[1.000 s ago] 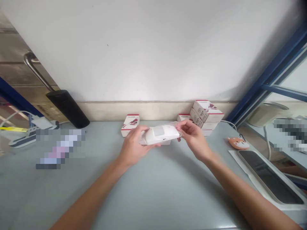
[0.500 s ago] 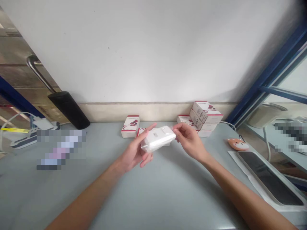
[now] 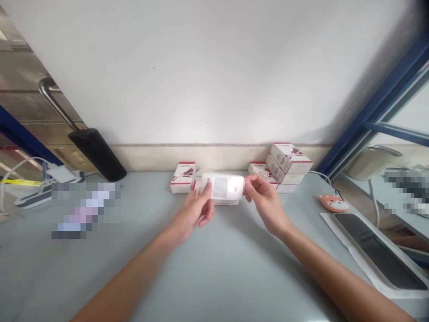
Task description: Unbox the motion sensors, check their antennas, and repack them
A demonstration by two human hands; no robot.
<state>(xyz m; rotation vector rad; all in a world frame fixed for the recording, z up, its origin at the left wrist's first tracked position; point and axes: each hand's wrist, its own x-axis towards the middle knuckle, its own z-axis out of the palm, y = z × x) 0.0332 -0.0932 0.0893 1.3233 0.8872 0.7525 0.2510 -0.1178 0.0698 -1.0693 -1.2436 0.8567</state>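
Head view: my left hand (image 3: 193,211) and right hand (image 3: 264,201) both grip a white device (image 3: 223,187) over the worktop (image 3: 217,277), in front of boxes (image 3: 183,178).

A grey tabletop (image 3: 214,268) stretched across the view, with white, red-trimmed boxes along its back edge: one single box (image 3: 182,177) and a small stack of boxes (image 3: 286,163) to the right. A fox-faced trinket (image 3: 334,203) lay near a dark panel (image 3: 375,248) on white backing, and a black-handled steel bar (image 3: 97,154) leaned far left, above a white power strip (image 3: 33,201).
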